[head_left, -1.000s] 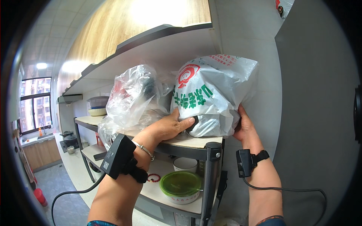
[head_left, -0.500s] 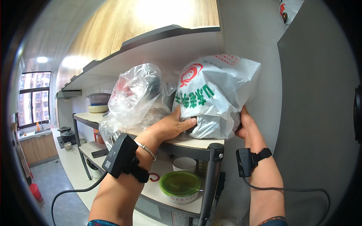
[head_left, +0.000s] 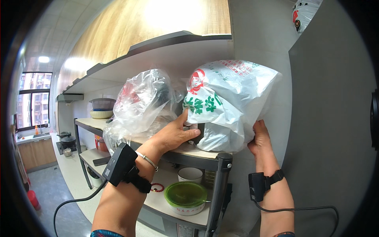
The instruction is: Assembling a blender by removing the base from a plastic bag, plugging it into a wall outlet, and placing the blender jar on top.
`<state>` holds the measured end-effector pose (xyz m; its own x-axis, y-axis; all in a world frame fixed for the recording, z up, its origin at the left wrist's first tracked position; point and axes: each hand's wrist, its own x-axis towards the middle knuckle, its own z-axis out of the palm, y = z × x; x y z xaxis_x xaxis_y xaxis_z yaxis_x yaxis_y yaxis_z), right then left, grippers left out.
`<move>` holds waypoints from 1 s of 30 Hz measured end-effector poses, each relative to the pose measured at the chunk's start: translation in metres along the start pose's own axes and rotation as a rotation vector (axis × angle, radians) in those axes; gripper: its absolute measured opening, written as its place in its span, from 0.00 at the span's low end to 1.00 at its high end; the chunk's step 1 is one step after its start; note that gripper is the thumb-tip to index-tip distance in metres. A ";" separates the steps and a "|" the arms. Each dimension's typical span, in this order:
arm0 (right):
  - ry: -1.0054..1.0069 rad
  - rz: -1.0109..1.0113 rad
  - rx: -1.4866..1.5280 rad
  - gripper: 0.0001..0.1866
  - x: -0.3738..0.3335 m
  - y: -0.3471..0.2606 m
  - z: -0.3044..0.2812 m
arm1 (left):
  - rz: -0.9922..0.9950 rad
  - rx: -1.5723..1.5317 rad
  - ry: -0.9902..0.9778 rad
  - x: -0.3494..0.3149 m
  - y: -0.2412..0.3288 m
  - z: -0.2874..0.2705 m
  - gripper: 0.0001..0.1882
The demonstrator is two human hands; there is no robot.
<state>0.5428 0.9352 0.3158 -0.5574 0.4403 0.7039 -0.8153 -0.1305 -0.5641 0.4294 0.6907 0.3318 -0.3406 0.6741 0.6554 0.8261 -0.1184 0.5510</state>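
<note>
A bulky white plastic bag (head_left: 231, 100) with red and green print sits at the right end of the top shelf (head_left: 197, 154), against the wall. My left hand (head_left: 175, 134) presses on its lower left side, fingers wrapped around something dark under the plastic. My right hand (head_left: 260, 140) grips its lower right edge. A clear crinkled plastic bag (head_left: 142, 102) full of dark items stands just left of it, touching my left wrist.
Below, a lower shelf holds a green-lidded bowl (head_left: 185, 195) and a white cup (head_left: 190, 173). A black rack post (head_left: 219, 185) stands in front. Stacked bowls (head_left: 102, 108) sit far left on the top shelf. A grey panel (head_left: 331, 130) fills the right.
The white bag has shifted slightly right toward the wall between my hands. Both hands keep their hold on it.
</note>
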 end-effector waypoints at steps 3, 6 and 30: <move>-0.039 0.024 0.100 0.42 0.001 -0.009 -0.007 | 0.190 -0.155 0.012 0.002 -0.007 0.003 0.36; -0.033 0.052 0.087 0.42 0.001 -0.009 -0.007 | 0.031 -0.129 0.011 0.005 -0.013 -0.001 0.37; 0.014 -0.324 -0.087 0.33 -0.042 -0.011 0.015 | 0.270 -0.281 -0.029 -0.008 0.008 0.003 0.31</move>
<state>0.5724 0.9045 0.2992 -0.2689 0.4589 0.8468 -0.9331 0.0938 -0.3472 0.4400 0.6871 0.3295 -0.1117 0.6115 0.7834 0.7278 -0.4864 0.4835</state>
